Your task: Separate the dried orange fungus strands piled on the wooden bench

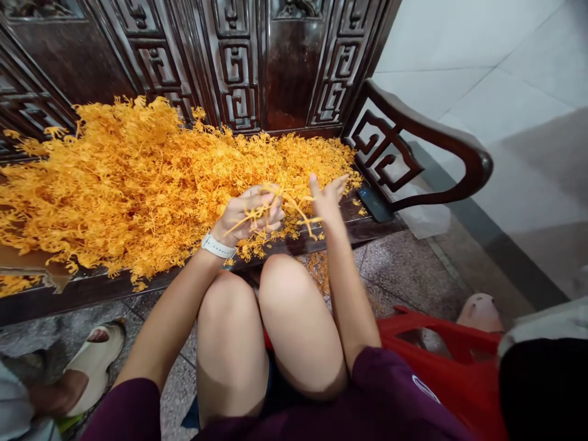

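Observation:
A large heap of orange-yellow, thin-branched pieces (151, 184), plastic by their look, covers the seat of a dark carved wooden bench. In front of the heap, my left hand (250, 214), with a white watch on its wrist, has its fingers closed around a few yellow branched pieces (260, 213). My right hand (327, 199) is to the right of it, thumb and fingers spread apart. A long yellow strand (301, 211) reaches from my left hand towards the right palm; whether it touches the palm I cannot tell.
The bench's curved armrest (441, 141) rises at the right, with a dark phone-like slab (374, 202) beside it. A red plastic stool (432, 337) stands at lower right. Other people's feet show at both sides, one in a beige sandal (94, 367). Cardboard (37, 263) lies at left.

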`<state>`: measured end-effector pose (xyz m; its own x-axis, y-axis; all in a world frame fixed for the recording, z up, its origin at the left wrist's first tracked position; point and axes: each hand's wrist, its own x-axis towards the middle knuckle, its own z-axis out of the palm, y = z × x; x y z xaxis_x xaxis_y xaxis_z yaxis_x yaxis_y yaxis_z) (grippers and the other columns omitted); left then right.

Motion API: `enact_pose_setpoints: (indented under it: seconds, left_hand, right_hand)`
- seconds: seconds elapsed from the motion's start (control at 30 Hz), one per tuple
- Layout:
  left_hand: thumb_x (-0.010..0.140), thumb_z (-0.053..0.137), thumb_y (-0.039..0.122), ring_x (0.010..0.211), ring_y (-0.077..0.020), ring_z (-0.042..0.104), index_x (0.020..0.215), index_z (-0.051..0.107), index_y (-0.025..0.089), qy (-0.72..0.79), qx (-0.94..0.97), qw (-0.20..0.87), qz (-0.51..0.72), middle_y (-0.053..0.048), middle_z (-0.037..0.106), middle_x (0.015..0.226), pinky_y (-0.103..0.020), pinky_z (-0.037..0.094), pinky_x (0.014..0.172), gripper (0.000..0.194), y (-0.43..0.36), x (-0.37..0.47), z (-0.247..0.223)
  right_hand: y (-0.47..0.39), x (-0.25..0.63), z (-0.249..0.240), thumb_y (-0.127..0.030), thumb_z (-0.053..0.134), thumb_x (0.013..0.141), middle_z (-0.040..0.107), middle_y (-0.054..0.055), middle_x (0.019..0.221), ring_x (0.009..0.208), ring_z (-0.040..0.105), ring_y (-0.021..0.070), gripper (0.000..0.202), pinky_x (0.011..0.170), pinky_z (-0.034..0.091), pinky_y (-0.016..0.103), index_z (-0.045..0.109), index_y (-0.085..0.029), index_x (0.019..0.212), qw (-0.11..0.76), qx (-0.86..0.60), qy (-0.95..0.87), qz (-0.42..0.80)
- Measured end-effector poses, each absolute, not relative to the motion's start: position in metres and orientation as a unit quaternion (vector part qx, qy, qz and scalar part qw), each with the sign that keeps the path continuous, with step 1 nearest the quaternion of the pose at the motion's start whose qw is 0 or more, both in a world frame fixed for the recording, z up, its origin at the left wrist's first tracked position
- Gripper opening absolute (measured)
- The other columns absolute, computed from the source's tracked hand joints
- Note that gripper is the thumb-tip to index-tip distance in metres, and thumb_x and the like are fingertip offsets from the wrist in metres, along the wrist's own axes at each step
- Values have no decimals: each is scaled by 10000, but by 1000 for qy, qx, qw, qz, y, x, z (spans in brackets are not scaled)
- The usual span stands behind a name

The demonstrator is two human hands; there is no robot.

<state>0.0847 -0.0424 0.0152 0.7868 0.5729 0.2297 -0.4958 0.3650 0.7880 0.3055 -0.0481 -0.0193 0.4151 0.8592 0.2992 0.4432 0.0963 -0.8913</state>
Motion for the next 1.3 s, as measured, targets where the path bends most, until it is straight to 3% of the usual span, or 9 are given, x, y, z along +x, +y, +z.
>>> enact_pose_setpoints:
  seconds: [0.07,0.2,0.37,0.57,0.77,0.83,1.03,1.17,1.3]
  left_hand:
    - [861,765,430,435,-32,347,791,610,144,139,477,793,352,25,436,577,-195,277,443,332,-38,94,12]
    - [915,711,506,796,-80,612,1042,637,157,305,527,675,416,-52,650,961,-192,458,663,379,-28,113,-5]
    - [965,569,639,1545,-251,354,1340,613,214,300,652,623,311,-88,473,1579,-397,309,1263,568,-33,121,-16]
    - [1005,497,618,1344,-219,546,1299,691,201,201,695,649,233,-97,581,1474,-379,435,1144,546,-34,106,-11]
    - [990,600,433,790,-96,631,1125,692,116,248,733,571,274,-64,684,893,-256,514,769,357,-29,92,-5]
    - [979,617,398,782,-89,623,1073,706,129,258,742,524,330,-56,678,879,-240,498,737,298,-26,86,-2]
    - [954,624,280,891,-163,611,1016,753,147,394,762,132,496,-87,683,948,-342,489,843,195,-2,43,3]
    - [854,704,175,1260,-392,484,1333,713,264,478,809,-101,326,-183,542,1375,-578,410,1013,488,14,21,0]
    - [918,697,353,1257,-425,474,1161,789,288,479,825,-139,266,-165,531,1415,-585,406,957,268,22,21,-2]
  right_hand:
    - [-56,293,-32,-1005,384,776,89,223,1665,1586,108,361,1247,1263,278,574,206,-102,1617,527,-663,-507,161]
    - [-82,272,-44,-1022,91,820,423,231,1502,1276,568,285,1167,976,564,448,205,-157,1594,564,-426,-495,505]
    - [-94,266,-45,-765,730,796,356,148,1577,1183,601,200,1032,894,592,307,264,-243,1555,569,-438,-513,471]
    - [-128,322,-34,-386,782,876,638,68,1015,861,602,99,361,764,523,234,689,-175,1154,560,-500,-557,356]
    - [-187,415,-116,-441,726,605,334,-9,668,518,341,37,471,489,337,163,446,-178,877,715,-415,-269,494]
    - [-203,420,-165,-516,648,591,492,38,798,718,558,92,510,613,482,199,428,-170,895,614,-618,-115,477]
    - [-235,388,-251,-524,595,526,525,69,771,663,556,160,561,545,440,258,507,-164,947,488,-754,-54,436]
    - [-216,368,-230,-540,678,520,611,99,873,717,541,132,620,618,439,238,610,-101,952,507,-734,-183,412]
    - [-179,339,-166,-588,677,696,565,48,752,675,470,104,582,631,373,226,659,-89,995,538,-689,-326,360]
